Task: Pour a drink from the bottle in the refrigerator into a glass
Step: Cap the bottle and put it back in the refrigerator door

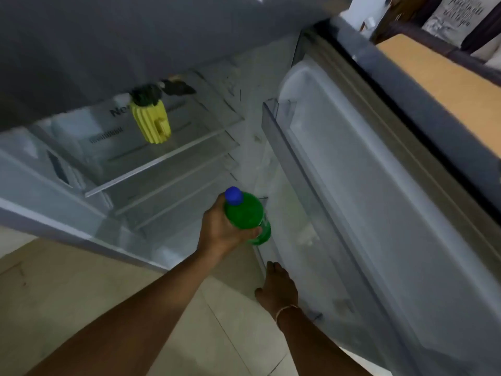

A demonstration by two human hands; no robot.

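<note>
A green bottle [248, 217] with a blue cap [233, 195] is upright in my left hand [222, 232], which grips it around its body. It is just in front of the open refrigerator [151, 169], near the lower end of the door's inner side. My right hand [276, 289], with a thin bracelet at the wrist, is stretched out flat below the bottle, close to the lower inner edge of the door [379, 213]; it holds nothing. No glass is in view.
A yellow pineapple-shaped thing [151, 123] with a dark top lies on the upper glass shelf [162, 158]. The door stands open to the right, with a clear door bin [273, 118]. Pale floor tiles [81, 294] lie below. A wooden surface [439, 77] is behind the door.
</note>
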